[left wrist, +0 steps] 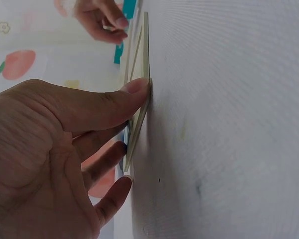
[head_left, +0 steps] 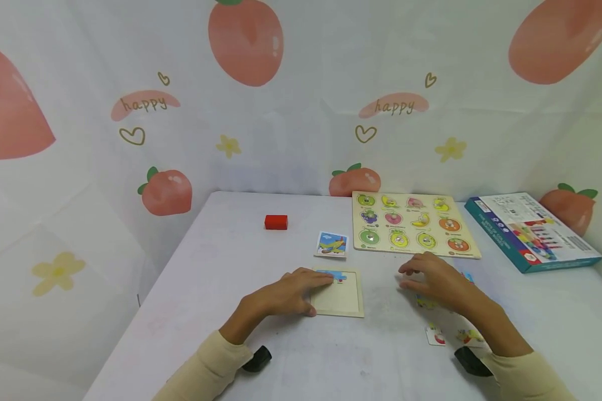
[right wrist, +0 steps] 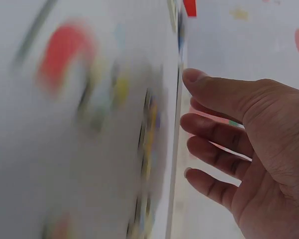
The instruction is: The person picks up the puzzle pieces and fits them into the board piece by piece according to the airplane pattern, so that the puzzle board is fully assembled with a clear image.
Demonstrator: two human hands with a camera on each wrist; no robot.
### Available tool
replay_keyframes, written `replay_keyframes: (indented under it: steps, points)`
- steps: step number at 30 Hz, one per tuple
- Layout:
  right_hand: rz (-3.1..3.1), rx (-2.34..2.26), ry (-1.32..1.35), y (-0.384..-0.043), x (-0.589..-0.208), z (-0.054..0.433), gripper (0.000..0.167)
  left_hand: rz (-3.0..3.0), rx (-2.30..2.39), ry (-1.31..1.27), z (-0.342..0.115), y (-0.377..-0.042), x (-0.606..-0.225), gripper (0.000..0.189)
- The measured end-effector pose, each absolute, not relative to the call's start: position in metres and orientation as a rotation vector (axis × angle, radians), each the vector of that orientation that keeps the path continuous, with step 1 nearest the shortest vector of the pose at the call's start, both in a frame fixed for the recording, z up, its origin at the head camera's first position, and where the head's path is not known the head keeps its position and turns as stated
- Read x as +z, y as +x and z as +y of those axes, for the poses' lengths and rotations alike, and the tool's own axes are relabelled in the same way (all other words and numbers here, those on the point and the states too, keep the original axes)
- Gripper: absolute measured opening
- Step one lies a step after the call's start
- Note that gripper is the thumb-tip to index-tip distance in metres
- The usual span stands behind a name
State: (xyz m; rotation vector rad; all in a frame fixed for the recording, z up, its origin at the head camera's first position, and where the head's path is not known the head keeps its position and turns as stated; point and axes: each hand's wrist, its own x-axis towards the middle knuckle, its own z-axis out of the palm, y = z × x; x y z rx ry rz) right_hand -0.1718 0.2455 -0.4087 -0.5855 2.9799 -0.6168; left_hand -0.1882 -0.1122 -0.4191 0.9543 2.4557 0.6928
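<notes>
A square wooden puzzle tray (head_left: 335, 303) lies on the table with a blue piece (head_left: 340, 275) in its far part. At the tray's left side, my left hand (head_left: 290, 292) holds it, thumb at the near corner and forefinger reaching over the blue piece. The left wrist view shows the thumb (left wrist: 135, 87) on the tray's edge and other fingers along its side. My right hand (head_left: 437, 279) hovers over several loose picture pieces (head_left: 435, 336), fingers loosely bent with nothing between them. Beyond the tray lies an airplane picture card (head_left: 331, 245).
Farther back is a fruit puzzle board (head_left: 384, 242), with a flat teal-edged box (head_left: 532, 234) to its right. A red block (head_left: 276, 222) stands at the back left. A printed cloth (head_left: 301, 122) hangs behind the table. Black straps (head_left: 257, 359) show at the sleeves.
</notes>
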Motion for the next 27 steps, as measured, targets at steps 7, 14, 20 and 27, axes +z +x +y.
replay_keyframes:
  steps: [7,14,20,27]
  points:
    - [3.035,-0.66,-0.47,-0.164,-0.406,0.297,0.031,2.452,0.714,0.96,-0.113,-0.19,-0.42,0.074]
    - [3.028,-0.673,-0.29,-0.161,-0.409,0.34,0.042,2.46,0.698,0.945,-0.113,-0.191,-0.422,0.076]
    - [2.962,-0.712,-0.152,-0.161,-0.413,0.365,0.049,2.457,0.708,0.938,-0.114,-0.191,-0.423,0.076]
    - [2.911,-0.734,-0.06,-0.161,-0.419,0.383,0.06,2.443,0.734,0.928,-0.114,-0.19,-0.42,0.076]
